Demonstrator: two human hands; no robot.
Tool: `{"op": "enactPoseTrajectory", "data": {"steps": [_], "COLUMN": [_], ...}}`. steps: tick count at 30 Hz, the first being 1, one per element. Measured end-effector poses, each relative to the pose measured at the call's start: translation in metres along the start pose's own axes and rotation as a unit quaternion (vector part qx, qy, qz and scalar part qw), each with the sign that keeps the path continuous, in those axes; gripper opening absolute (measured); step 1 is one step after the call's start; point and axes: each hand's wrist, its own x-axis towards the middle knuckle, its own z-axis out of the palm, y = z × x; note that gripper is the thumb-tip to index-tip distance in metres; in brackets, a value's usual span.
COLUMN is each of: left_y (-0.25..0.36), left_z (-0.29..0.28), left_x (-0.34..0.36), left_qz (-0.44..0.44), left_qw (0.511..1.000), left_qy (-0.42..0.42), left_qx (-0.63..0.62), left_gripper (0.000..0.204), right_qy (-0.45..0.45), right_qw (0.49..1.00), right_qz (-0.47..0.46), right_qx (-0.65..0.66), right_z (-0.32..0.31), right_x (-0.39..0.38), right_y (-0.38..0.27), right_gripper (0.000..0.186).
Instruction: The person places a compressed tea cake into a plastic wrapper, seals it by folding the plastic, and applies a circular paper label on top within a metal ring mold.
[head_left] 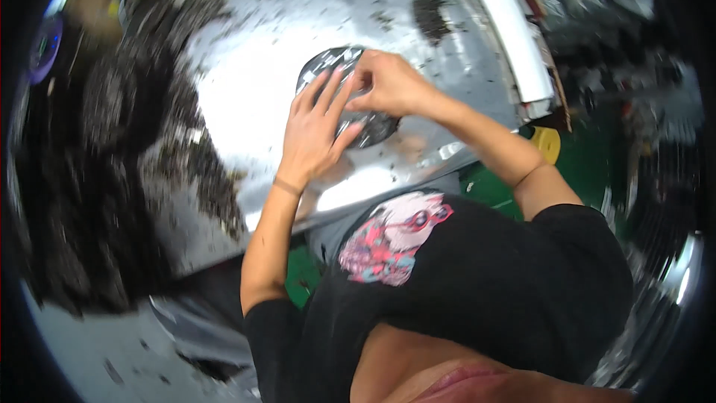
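Note:
A shiny clear plastic bag (379,131) with dark contents lies flat on the metal tabletop (253,67), in front of my body. My left hand (317,123) rests over its left side, fingers stretched out and apart, the thumb toward the near edge. From the right, my right hand (391,83) reaches over the bag with bent fingers and thumb drawn together close to the left fingertips. It pinches at the bag's plastic, though the exact spot is partly hidden. What the dark contents are I cannot make out.
Dark fibrous bundles (112,104) pile up along the left, with loose dark scraps (212,186) beside them. A small dark heap (430,19) sits at the far right of the tabletop. A long white box (511,33) lines the right edge; a yellow object (547,144) is below.

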Motion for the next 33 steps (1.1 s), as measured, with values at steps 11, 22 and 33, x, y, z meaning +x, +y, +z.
{"op": "enactPoseTrajectory", "data": {"steps": [11, 22, 33], "left_y": [0.038, 0.04, 0.043], "left_z": [0.016, 0.016, 0.013], "left_x": [0.026, 0.025, 0.029], "left_qz": [-0.142, -0.213, -0.211], "left_qw": [0.988, 0.977, 0.977], "left_qy": [-0.011, -0.004, -0.007], "left_qx": [0.064, 0.021, 0.04], "left_gripper": [0.038, 0.033, 0.034], "right_qy": [0.417, 0.303, 0.469], "right_qw": [0.906, 0.668, 0.82], "right_qz": [0.038, 0.066, 0.255], "right_qx": [-0.057, -0.676, -0.208], "right_z": [-0.164, -0.182, -0.226], "right_x": [0.051, 0.117, 0.111], "right_y": [0.3, 0.433, 0.409], "right_gripper": [0.045, 0.038, 0.038]}}
